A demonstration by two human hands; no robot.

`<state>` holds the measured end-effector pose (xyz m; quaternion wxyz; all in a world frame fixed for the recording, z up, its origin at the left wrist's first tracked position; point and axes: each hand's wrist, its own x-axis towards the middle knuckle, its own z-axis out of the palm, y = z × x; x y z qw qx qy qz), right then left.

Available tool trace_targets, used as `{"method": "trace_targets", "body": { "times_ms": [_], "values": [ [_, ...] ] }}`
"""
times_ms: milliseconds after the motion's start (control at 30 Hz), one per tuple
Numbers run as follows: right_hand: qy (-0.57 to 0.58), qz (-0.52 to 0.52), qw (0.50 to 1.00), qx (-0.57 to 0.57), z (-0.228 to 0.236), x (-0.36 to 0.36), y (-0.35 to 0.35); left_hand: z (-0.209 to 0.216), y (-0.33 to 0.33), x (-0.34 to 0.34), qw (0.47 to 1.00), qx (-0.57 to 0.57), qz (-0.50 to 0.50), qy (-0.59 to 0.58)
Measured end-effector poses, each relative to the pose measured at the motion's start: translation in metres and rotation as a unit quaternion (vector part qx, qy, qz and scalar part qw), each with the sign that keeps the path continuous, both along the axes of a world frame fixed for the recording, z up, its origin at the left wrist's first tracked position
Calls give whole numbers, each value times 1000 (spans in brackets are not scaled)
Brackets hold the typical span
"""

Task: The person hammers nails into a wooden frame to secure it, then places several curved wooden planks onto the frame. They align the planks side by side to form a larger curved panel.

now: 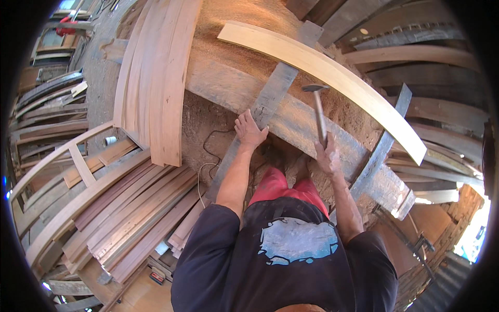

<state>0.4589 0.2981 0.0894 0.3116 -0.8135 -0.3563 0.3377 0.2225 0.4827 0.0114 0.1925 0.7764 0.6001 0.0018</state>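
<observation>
My right hand [328, 155] is closed round the lower handle of a hammer [318, 112]. The hammer stands out away from me, its dark head at the far end, above a long dusty plank [306, 124]. On a grey crosspiece [270, 94] that lies over this plank rests my left hand [250, 130], fingers apart and nothing in them. Beyond the hammer, a long pale board [332, 73] lies across the grey crosspiece and a second crosspiece [382, 143] on the right. The hammer head is close to that board's near edge, but I cannot tell how high it is.
Wide planks [156, 78] stand stacked at left. Below them lie more boards [140, 208] and a ladder-like wooden frame [80, 164]. Dark timbers [436, 78] fill the right side. A thin cable [208, 143] runs over the ground left of my arm. Sawdust [244, 57] covers the ground ahead.
</observation>
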Motion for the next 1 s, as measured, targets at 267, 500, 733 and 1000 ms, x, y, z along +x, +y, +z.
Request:
{"method": "trace_targets", "body": {
  "times_ms": [267, 500, 733, 1000],
  "values": [
    [-51, 66, 996, 16, 8, -36, 39, 1, -11, -28, 999, 20, -4, -49],
    [-48, 87, 995, -29, -1, -38, 46, 4, -6, -24, 998, -20, 21, -56],
    [-96, 103, 990, -20, -24, -42, 48, 3, -4, -16, 997, -35, 40, -61],
    [-66, 98, 991, -65, -13, -47, 55, 3, -6, -20, 996, -51, 55, -55]
  ]
}}
